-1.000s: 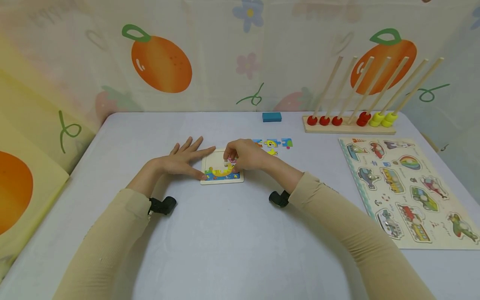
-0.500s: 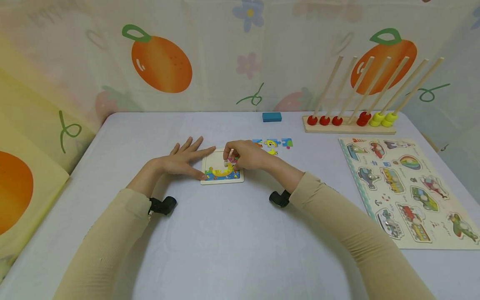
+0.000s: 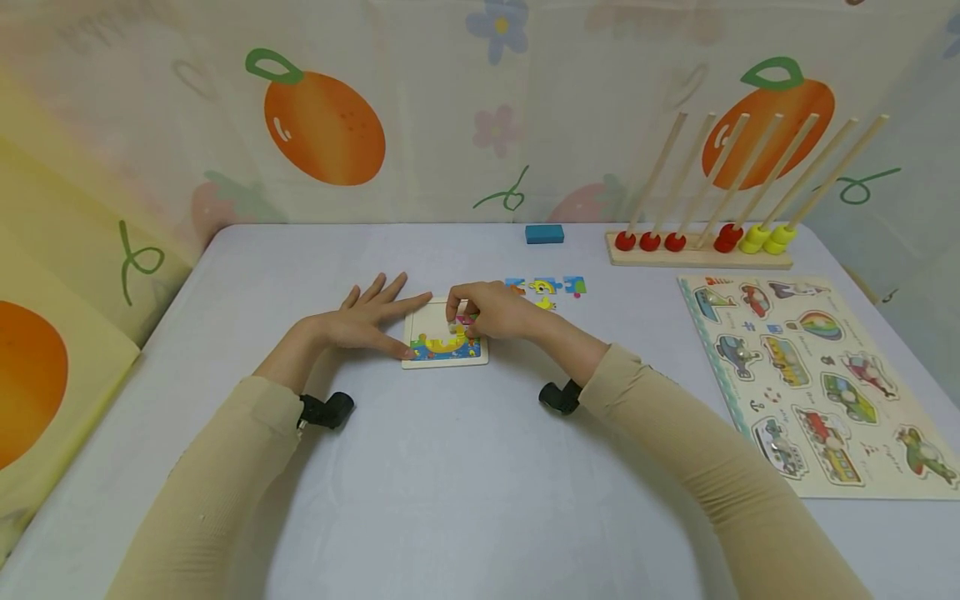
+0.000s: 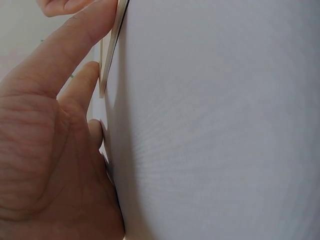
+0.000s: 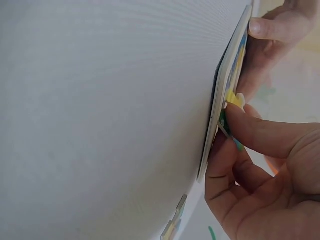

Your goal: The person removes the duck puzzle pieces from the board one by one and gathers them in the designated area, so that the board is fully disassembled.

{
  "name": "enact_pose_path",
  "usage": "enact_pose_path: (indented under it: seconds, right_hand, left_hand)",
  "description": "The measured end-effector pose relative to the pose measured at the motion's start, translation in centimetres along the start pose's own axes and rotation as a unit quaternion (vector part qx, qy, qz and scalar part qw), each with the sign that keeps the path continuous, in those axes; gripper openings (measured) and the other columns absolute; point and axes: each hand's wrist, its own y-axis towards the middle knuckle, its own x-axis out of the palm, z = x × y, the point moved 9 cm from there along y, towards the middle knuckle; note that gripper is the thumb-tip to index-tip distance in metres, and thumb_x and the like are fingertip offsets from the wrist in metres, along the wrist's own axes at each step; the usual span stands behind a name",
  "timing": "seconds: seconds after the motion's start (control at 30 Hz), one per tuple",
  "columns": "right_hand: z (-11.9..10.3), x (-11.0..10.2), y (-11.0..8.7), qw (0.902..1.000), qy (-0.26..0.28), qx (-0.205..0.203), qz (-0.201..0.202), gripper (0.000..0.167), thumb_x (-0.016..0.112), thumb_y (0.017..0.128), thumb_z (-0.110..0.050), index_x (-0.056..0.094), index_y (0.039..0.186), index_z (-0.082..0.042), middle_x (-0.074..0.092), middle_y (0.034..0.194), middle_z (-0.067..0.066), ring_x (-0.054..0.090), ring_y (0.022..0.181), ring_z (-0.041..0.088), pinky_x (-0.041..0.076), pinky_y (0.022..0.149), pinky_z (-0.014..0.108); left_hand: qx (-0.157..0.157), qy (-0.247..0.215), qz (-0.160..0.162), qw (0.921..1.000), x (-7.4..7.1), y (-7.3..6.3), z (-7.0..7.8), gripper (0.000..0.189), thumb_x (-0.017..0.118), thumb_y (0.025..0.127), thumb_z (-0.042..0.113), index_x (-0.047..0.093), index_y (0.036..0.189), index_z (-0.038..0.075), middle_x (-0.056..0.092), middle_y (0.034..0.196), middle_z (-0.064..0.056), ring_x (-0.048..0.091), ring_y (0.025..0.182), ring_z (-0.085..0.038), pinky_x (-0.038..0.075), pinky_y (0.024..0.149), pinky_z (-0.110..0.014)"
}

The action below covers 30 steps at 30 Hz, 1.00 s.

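Note:
A small wooden jigsaw tray [image 3: 445, 364] lies on the white table, its lower part filled with blue and yellow pieces. My left hand [image 3: 352, 327] is spread flat at its left side, thumb on the lower left corner and index fingertip at the upper left edge. Over the right half of the tray, my right hand [image 3: 497, 310] pinches a jigsaw piece [image 3: 467, 320] with some pink on it. In the right wrist view, the thumb and curled fingers are close against the tray's surface, partly hiding the piece.
Several loose jigsaw pieces [image 3: 545, 286] lie just beyond my right hand. A blue block [image 3: 543, 234] sits at the far edge. Back right stands a bead counter [image 3: 697, 260] with tall pegs; a vehicle puzzle board [image 3: 817, 383] lies at the right.
The right hand's fingers have shifted very slightly over the tray, with a bit more of the pink showing. The left hand has stayed put.

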Motion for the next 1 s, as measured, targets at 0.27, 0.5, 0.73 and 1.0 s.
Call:
enact_pose_path:
  seconds: [0.27, 0.5, 0.73, 1.0]
  right_hand:
    - [0.0, -0.1, 0.0, 1.0, 0.0, -0.004, 0.005, 0.017, 0.064, 0.092, -0.003, 0.063, 0.106, -0.013, 0.068, 0.1, 0.009, 0.058, 0.09, 0.02, 0.045, 0.072, 0.021]
    - [0.1, -0.4, 0.0, 0.9999, 0.006, -0.003, 0.011, 0.016, 0.063, 0.094, -0.004, 0.064, 0.107, -0.013, 0.069, 0.102, 0.009, 0.059, 0.091, 0.02, 0.046, 0.073, 0.022]
    - [0.2, -1.3, -0.2, 0.9995, 0.018, -0.011, 0.023, 0.015, 0.063, 0.094, -0.005, 0.065, 0.108, -0.011, 0.068, 0.098, 0.009, 0.059, 0.087, 0.019, 0.047, 0.073, 0.022]
    - [0.7, -2.9, -0.9, 0.9989, 0.026, -0.001, 0.039, 0.018, 0.064, 0.094, -0.008, 0.065, 0.112, -0.011, 0.071, 0.093, 0.01, 0.06, 0.079, 0.02, 0.048, 0.067, 0.022]
  left_hand:
    - [-0.001, -0.003, 0.002, 1.0, 0.0, 0.1, -0.1, 0.096, 0.069, 0.08, 0.059, 0.018, 0.158, 0.034, -0.014, 0.168, -0.011, -0.023, 0.153, -0.04, -0.018, 0.117, -0.068]
    - [0.001, -0.002, 0.002, 1.0, 0.0, 0.0, 0.0, 0.096, 0.069, 0.081, 0.057, 0.018, 0.158, 0.033, -0.014, 0.168, -0.011, -0.022, 0.153, -0.04, -0.017, 0.117, -0.068]
    - [0.002, 0.006, 0.0, 1.0, 0.0, 0.0, 0.1, 0.094, 0.069, 0.082, 0.056, 0.018, 0.158, 0.034, -0.014, 0.168, -0.011, -0.022, 0.153, -0.04, -0.017, 0.117, -0.069]
    - [0.002, 0.007, 0.002, 1.0, -0.1, -0.1, 0.0, 0.094, 0.069, 0.082, 0.058, 0.018, 0.158, 0.036, -0.014, 0.168, -0.009, -0.022, 0.153, -0.04, -0.016, 0.117, -0.069]
